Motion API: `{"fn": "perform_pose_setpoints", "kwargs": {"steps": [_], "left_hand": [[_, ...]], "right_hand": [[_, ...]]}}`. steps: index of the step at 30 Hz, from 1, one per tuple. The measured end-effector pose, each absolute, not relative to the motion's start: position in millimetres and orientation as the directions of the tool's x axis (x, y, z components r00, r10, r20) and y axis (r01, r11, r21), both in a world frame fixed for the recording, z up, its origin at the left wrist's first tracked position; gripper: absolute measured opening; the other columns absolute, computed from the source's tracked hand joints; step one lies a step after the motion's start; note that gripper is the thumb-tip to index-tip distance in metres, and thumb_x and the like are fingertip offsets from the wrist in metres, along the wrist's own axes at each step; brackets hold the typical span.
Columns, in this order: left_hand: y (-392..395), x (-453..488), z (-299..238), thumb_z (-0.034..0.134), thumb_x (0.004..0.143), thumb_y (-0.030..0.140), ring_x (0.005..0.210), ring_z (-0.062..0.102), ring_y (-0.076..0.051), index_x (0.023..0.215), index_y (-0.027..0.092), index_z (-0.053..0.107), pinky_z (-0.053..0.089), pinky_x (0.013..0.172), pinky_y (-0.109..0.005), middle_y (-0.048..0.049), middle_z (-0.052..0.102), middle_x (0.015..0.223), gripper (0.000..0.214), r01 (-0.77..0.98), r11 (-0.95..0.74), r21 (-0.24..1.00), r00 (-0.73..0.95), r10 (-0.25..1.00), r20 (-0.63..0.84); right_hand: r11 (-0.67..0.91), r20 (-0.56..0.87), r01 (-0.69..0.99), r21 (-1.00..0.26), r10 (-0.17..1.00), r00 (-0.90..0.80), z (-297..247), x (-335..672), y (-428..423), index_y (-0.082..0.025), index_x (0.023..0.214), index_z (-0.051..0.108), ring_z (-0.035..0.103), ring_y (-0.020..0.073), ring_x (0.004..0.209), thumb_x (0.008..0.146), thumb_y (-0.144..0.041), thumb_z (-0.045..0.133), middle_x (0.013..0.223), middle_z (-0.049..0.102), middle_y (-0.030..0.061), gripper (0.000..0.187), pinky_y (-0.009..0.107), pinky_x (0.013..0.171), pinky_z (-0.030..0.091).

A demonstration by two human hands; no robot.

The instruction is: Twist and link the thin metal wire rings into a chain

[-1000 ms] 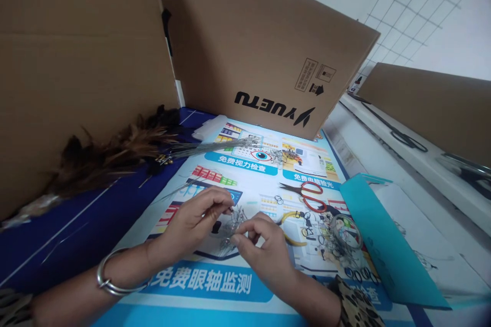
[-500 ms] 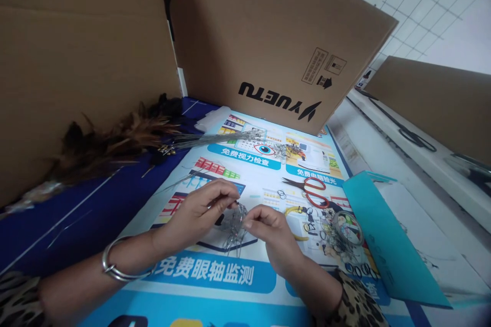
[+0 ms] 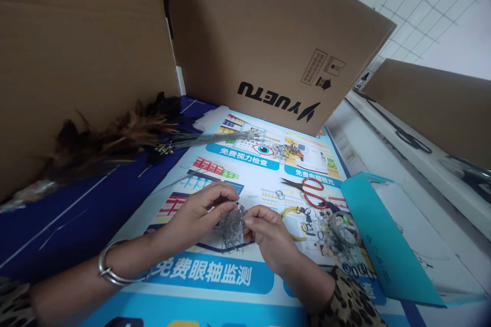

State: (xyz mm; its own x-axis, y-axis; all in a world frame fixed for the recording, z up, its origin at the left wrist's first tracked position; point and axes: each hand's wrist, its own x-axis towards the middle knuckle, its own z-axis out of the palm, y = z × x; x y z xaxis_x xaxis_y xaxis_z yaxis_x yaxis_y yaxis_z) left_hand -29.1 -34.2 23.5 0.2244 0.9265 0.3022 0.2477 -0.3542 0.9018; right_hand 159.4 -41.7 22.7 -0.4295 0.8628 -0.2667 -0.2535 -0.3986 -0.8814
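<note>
My left hand (image 3: pixel 199 212) and my right hand (image 3: pixel 268 232) meet over a printed poster (image 3: pixel 215 276) on the table. Between their pinched fingertips is a tangle of thin metal wire pieces (image 3: pixel 231 227). Both hands have fingers closed on this wire bundle, the left from the left side, the right from the right. A silver bangle (image 3: pixel 111 268) circles my left wrist.
Brown feathers (image 3: pixel 111 140) with long wire stems (image 3: pixel 215 138) lie at the left. Red-handled scissors (image 3: pixel 309 191), yellow-handled pliers (image 3: pixel 295 214) and small metal rings (image 3: pixel 337 235) lie to the right. A teal folder (image 3: pixel 379 245) lies further right. Cardboard panels (image 3: pixel 268 36) stand behind.
The hands have come closer together on the wire tangle, which now hangs lower between them. The view has shifted slightly.
</note>
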Motion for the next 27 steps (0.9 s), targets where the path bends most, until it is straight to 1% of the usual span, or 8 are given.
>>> {"fn": "perform_pose_setpoints", "kwargs": {"steps": [4,8,11,18,21,27], "left_hand": [[-36.5,-29.8,21.8,0.049,0.088,0.021,0.09,0.055,-0.017,0.088,0.02,0.057,0.044,0.079,-0.03,-0.0032,0.059,0.093,0.008,0.248,-0.337,0.908,0.253,0.928,0.275],[-39.2,-29.6,19.8,0.048,0.088,0.019,0.09,0.055,-0.017,0.087,0.02,0.057,0.045,0.08,-0.031,-0.0036,0.059,0.093,0.009,0.228,-0.331,0.916,0.257,0.928,0.271],[-41.2,-29.4,16.5,0.05,0.087,0.019,0.089,0.056,-0.018,0.088,0.02,0.057,0.046,0.079,-0.032,-0.0038,0.06,0.092,0.008,0.198,-0.305,0.932,0.239,0.937,0.256],[-45.5,-29.1,16.7,0.054,0.086,0.024,0.081,0.056,-0.016,0.091,0.02,0.058,0.047,0.072,-0.03,-0.0023,0.059,0.087,0.008,0.15,-0.158,0.976,0.204,0.971,0.126],[-45.5,-30.0,18.6,0.054,0.086,0.025,0.079,0.056,-0.016,0.09,0.019,0.058,0.048,0.071,-0.029,-0.0019,0.059,0.085,0.008,0.142,-0.147,0.979,0.209,0.971,0.116],[-44.9,-32.3,19.8,0.055,0.086,0.027,0.077,0.057,-0.015,0.09,0.019,0.058,0.049,0.069,-0.027,-0.0018,0.06,0.084,0.009,0.138,-0.145,0.98,0.216,0.97,0.113]], "right_hand": [[-0.376,-0.247,-0.252,-0.891,0.871,-0.426,23.3,159.0,-42.6,-0.016,0.074,0.062,0.049,0.0116,0.059,0.073,-0.025,0.068,0.063,0.055,-0.0009,0.011,0.024,0.057,0.038],[-0.329,-0.226,-0.206,-0.922,0.886,-0.404,22.6,159.0,-43.9,-0.017,0.074,0.063,0.049,0.0109,0.057,0.072,-0.028,0.069,0.062,0.055,-0.002,0.013,0.023,0.057,0.04],[-0.273,-0.188,-0.176,-0.946,0.902,-0.389,23.0,158.4,-44.7,-0.017,0.073,0.063,0.049,0.0109,0.057,0.072,-0.03,0.07,0.062,0.055,-0.0022,0.015,0.023,0.056,0.039],[-0.163,-0.1,-0.143,-0.976,0.925,-0.367,26.7,157.8,-46.8,-0.017,0.073,0.062,0.046,0.0103,0.06,0.072,-0.029,0.071,0.066,0.053,-0.0021,0.015,0.023,0.057,0.037],[-0.107,-0.059,-0.116,-0.987,0.932,-0.358,27.2,158.2,-47.4,-0.017,0.072,0.061,0.044,0.01,0.06,0.072,-0.03,0.071,0.067,0.052,-0.0023,0.015,0.023,0.057,0.036],[0.034,0.035,-0.009,-0.999,0.935,-0.353,29.8,158.4,-49.2,-0.018,0.073,0.062,0.048,0.0117,0.066,0.076,-0.027,0.067,0.075,0.054,-0.0001,0.011,0.024,0.061,0.039]]}}
